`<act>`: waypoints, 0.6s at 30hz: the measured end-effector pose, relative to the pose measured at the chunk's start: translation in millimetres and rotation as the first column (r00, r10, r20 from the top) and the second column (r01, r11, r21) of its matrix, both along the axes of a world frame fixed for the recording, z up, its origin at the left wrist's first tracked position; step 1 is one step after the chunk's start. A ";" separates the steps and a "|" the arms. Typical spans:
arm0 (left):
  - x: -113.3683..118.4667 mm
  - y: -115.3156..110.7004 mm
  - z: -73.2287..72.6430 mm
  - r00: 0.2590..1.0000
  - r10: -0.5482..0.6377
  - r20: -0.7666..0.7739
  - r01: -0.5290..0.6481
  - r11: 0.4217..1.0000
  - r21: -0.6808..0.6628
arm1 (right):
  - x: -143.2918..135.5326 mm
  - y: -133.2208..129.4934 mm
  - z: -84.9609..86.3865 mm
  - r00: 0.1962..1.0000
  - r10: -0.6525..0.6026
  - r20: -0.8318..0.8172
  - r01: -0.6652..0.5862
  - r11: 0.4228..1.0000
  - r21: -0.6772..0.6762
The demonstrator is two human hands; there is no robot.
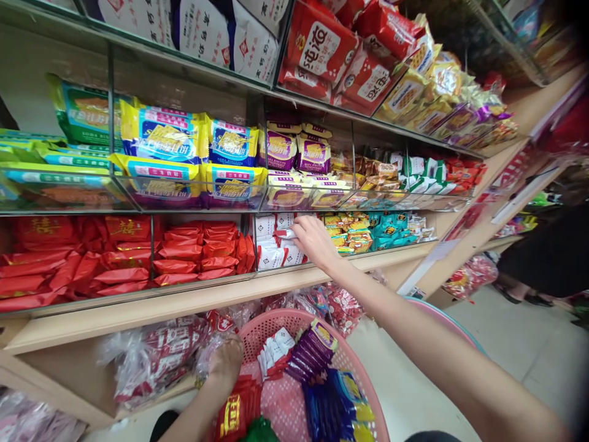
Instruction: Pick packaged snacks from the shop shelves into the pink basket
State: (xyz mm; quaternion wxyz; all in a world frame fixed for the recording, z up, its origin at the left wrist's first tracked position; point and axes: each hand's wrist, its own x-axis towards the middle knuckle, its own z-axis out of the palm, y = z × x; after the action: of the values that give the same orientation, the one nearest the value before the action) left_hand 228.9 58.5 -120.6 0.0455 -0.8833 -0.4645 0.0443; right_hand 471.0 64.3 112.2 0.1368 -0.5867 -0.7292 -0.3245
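My right hand (315, 242) reaches into a shelf bin, its fingers closed on a small white packet (286, 234) above other white packets (271, 256). Low on the left, my left hand (226, 355) is at the rim of a pink plastic basket (370, 383), beside a clear plastic bag; its fingers are curled and what they hold, if anything, is hidden. Inside the basket lie white packets (276, 348), purple packets (313, 351), blue packets (329, 402) and red packets (239, 408).
Red packets (179, 250) fill the bins to the left, yellow and teal packets (391, 230) those to the right. Glass dividers and a wooden shelf edge (221, 304) border the bins. Bags of red-and-white packets (161, 356) lie below. A person in dark clothes (545, 252) stands far right.
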 end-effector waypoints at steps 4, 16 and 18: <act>2.0 -2.8 9.4 0.999 0.014 -0.033 -0.015 0.999 -0.047 | -7.1 -42.6 0.6 0.961 0.165 -0.224 -0.144 0.984 0.108; 6.5 -4.3 17.8 0.998 0.058 -0.038 -0.062 0.990 -0.127 | -23.4 -118.5 -137.6 0.393 -0.238 -0.888 -0.234 0.909 -0.346; 7.0 -3.7 18.1 0.998 0.060 -0.034 -0.064 0.989 -0.136 | -18.5 -106.1 -156.9 0.466 -0.336 -0.818 -0.199 0.861 -0.467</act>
State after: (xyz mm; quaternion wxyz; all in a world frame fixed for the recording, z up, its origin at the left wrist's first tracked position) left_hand 236.0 54.8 -102.6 -0.0099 -0.8687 -0.4869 0.0908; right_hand 452.5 -41.8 -44.7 0.3210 -0.7119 -0.5840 0.2213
